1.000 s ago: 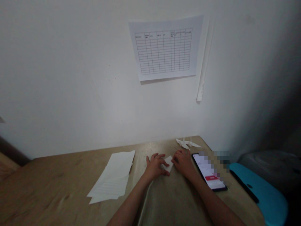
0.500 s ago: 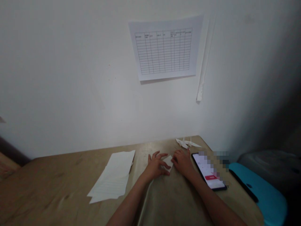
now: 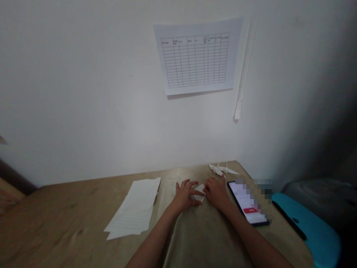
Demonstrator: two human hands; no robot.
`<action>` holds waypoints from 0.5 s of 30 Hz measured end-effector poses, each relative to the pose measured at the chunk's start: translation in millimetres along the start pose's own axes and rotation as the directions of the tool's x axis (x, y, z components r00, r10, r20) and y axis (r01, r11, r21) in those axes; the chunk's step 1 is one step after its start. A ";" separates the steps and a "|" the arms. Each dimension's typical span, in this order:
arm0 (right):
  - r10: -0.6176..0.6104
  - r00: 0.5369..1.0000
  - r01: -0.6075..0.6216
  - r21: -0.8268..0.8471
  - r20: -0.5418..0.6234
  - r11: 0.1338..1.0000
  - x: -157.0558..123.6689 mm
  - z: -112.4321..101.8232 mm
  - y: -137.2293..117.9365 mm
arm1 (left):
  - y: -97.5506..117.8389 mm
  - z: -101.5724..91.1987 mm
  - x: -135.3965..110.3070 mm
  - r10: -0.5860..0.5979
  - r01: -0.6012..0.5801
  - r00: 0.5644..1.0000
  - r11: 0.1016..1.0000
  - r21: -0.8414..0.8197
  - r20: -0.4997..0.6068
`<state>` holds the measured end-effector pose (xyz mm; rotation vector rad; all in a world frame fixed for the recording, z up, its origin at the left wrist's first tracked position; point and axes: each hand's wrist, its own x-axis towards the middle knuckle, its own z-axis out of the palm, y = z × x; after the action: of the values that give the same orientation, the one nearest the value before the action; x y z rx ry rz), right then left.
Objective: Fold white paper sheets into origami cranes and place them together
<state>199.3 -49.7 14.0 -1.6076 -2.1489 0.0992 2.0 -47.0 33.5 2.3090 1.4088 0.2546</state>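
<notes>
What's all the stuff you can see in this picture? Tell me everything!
table: one, tan wood, against the wall
wall: one, white, behind the table
chart: one, white with grid lines, taped on the wall
strip: one, white, on the wall
paper stack: one, white, left on the table
folded paper: one, white, between the hands
paper cranes: about two, white, at the table's far edge
phone: one, black with a bright screen, right of the right hand
lid: one, teal, far right
grey object: one, grey, behind the lid
left hand: one, fingers by the folded paper
right hand: one, against the folded paper
</notes>
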 end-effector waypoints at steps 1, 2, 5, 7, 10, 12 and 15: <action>-0.001 1.000 0.001 -0.002 0.001 1.000 -0.1 -0.5 -0.7 | -0.3 -1.0 -0.1 0.003 -0.003 1.000 1.000 0.007 0.011; 0.000 1.000 0.001 -0.003 0.003 1.000 -0.2 -0.8 -1.2 | -0.9 -1.8 -0.3 0.005 -0.006 1.000 1.000 0.014 0.022; 0.001 1.000 -0.001 0.002 0.002 1.000 -0.6 0.1 -1.0 | -4.2 -3.3 -1.0 0.010 -0.011 0.999 1.000 0.023 0.039; 0.004 1.000 -0.004 0.016 -0.005 1.000 -1.0 2.4 1.0 | -6.7 -3.9 -1.7 0.016 -0.017 0.999 1.000 0.021 0.044; 0.016 1.000 -0.016 0.054 -0.001 0.998 -2.7 5.3 5.1 | -8.9 -5.0 -2.7 0.019 -0.020 0.998 1.000 0.013 0.052; 0.017 1.000 -0.018 0.084 0.014 0.996 -4.7 5.0 7.5 | -8.7 -5.3 -3.2 0.020 -0.020 0.998 1.000 0.013 0.051; -0.003 0.999 -0.003 0.138 0.040 0.990 -8.4 1.2 10.1 | -6.9 -2.5 -3.6 0.013 -0.014 0.999 1.000 0.024 0.030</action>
<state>209.6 -54.0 7.1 -1.5385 -2.1218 0.2764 -6.1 -46.8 32.9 2.3327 1.3900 0.2077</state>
